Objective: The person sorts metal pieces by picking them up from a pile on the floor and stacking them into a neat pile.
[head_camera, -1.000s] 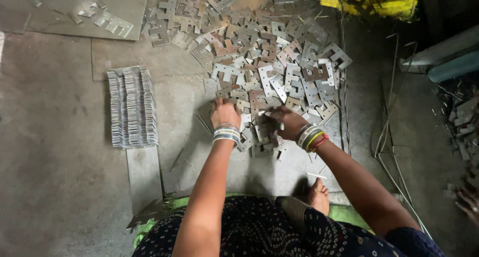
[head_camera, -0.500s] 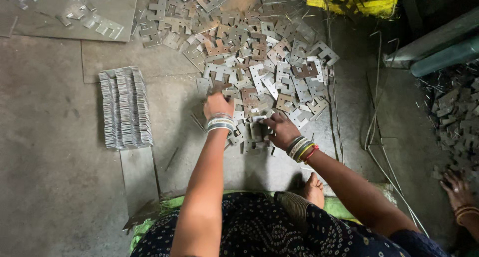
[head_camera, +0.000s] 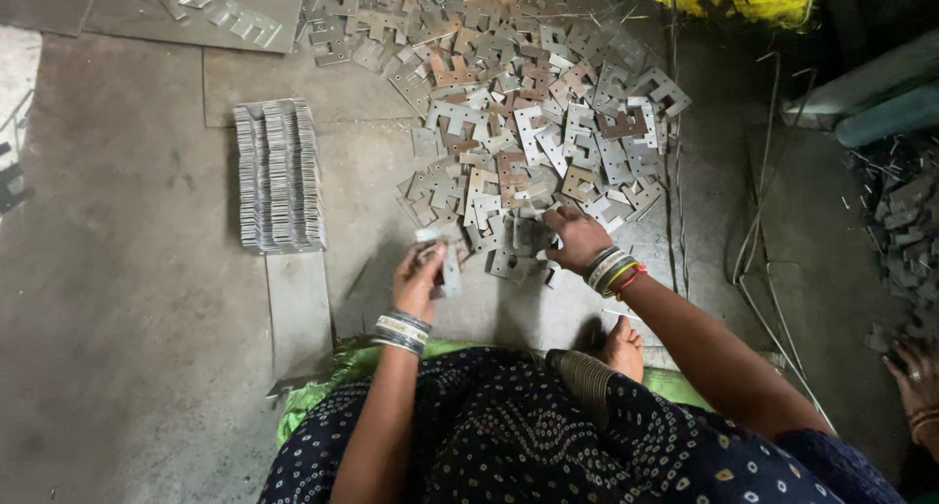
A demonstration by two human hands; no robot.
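So the person sits on the floor with a big heap of stamped metal plates [head_camera: 533,123] spread out in front, all those flat E-shaped cut-outs, some shiny grey and some gone rusty brown. The left hand [head_camera: 421,279] is lifted off the floor and closed around a small bunch of gathered plates [head_camera: 448,264], held on edge between thumb and fingers. The right hand [head_camera: 577,238] is down at the near edge of the heap, fingers curled over a loose plate or two; whether it has actually pinched one is hard to tell from this angle. Off to the left there's a neat stacked row of plates [head_camera: 279,176] standing on edge, well apart from the heap. These things look thin, stiff and light one at a time, though a fistful probably gets some weight. Smooth sheet metal like that likely slides, so a stack wants squeezing across its flat faces rather than by the notched ends. The punched edges are probably sharp, so fingertips on the faces seems safer. Another person's hand [head_camera: 915,377] shows at the far right edge.
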